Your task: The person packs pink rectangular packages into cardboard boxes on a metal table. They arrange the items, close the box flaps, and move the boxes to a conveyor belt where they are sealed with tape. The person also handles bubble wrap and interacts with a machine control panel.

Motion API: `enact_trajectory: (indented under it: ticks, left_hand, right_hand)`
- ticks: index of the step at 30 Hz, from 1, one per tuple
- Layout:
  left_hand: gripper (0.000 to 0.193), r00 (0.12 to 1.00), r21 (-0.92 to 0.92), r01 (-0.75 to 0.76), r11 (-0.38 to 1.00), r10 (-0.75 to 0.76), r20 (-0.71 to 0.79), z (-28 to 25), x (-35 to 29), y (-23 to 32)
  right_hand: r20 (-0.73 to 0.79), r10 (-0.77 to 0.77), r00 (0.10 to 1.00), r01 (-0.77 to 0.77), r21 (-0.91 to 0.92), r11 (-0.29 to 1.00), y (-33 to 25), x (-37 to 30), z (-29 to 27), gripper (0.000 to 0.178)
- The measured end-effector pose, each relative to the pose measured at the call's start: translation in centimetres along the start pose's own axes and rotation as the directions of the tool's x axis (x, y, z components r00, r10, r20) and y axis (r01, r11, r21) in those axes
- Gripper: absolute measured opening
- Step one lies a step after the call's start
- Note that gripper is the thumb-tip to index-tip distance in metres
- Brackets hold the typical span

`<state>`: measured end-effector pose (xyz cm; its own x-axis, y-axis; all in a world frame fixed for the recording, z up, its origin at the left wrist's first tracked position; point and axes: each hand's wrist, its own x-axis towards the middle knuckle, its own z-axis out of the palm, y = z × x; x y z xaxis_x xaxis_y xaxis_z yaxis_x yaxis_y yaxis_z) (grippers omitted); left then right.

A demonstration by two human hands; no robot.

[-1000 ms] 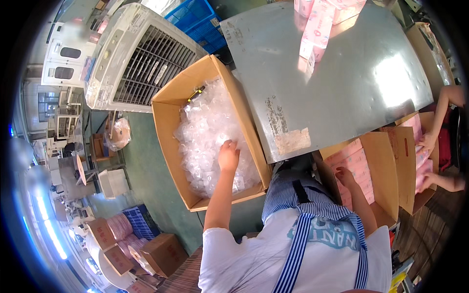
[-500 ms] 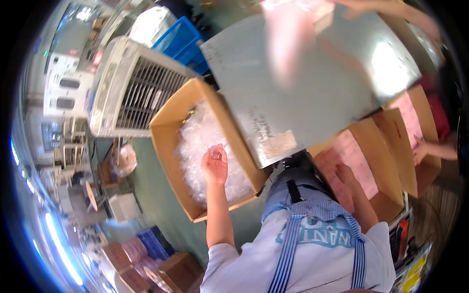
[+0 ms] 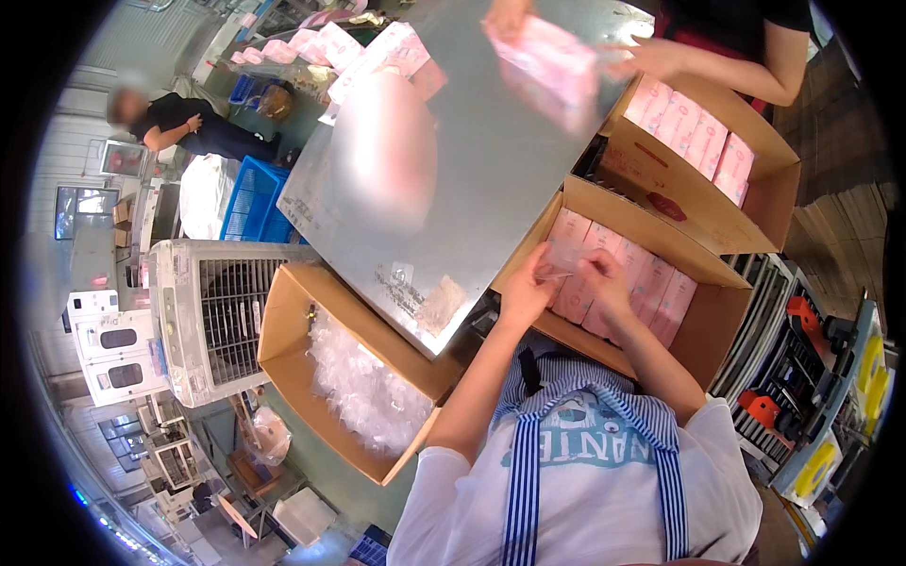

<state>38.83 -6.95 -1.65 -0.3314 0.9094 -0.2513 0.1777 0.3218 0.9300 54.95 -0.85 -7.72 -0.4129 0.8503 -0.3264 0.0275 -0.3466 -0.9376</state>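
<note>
The clear piece (image 3: 566, 258) is held up between both hands, above the pack carton (image 3: 713, 316) that lies along the counter's right edge. The left hand (image 3: 530, 283) has a narrow grip on its left side; the right hand (image 3: 602, 275) has a like narrow grip on its right side, fingers curled in. Thin and see-through, it is likely pinched from two sides so that it does not flop; its exact shape is hard to make out.

Below the hands, pink packs (image 3: 651, 278) stand side by side in the carton, probably kept upright by its walls and by one another. Some show only past the wrists. The carton sits close by the wearer's body, which seems to spare a long reach.

Off the counter's near corner, another carton (image 3: 283, 344) holds a loose heap of clear bits (image 3: 363, 387); such light bits perhaps need no order, just deep walls against spilling.

Farther up the right edge of the counter (image 3: 472, 179), a second carton (image 3: 661, 198) holds more pink packs in a row. Over the counter's far right corner, a co-worker's hand (image 3: 510, 19) has a blurred pink block (image 3: 547, 75) by its top, perhaps leaving its lower part free. More pink parcels (image 3: 401, 52) lie at the far left corner.
</note>
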Motion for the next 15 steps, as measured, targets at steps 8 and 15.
enact_trajectory:
  ticks: [8, 15]
  left_hand:
    - [0.045, 0.988, -0.073, -0.088, 0.993, 0.097, 0.122, 5.4, -0.9, -3.6]
    - [0.031, 0.734, 0.74, 0.257, 0.621, 0.372, -0.568, -15.9, 1.7, -8.0]
  right_hand:
    - [0.101, -0.389, 0.916, 0.383, -0.513, 0.768, -5.3, -5.0, -1.3, 0.021]
    - [-0.022, 0.097, 0.995, -0.069, -0.856, 0.513, 5.9, -3.4, -6.6, 0.038]
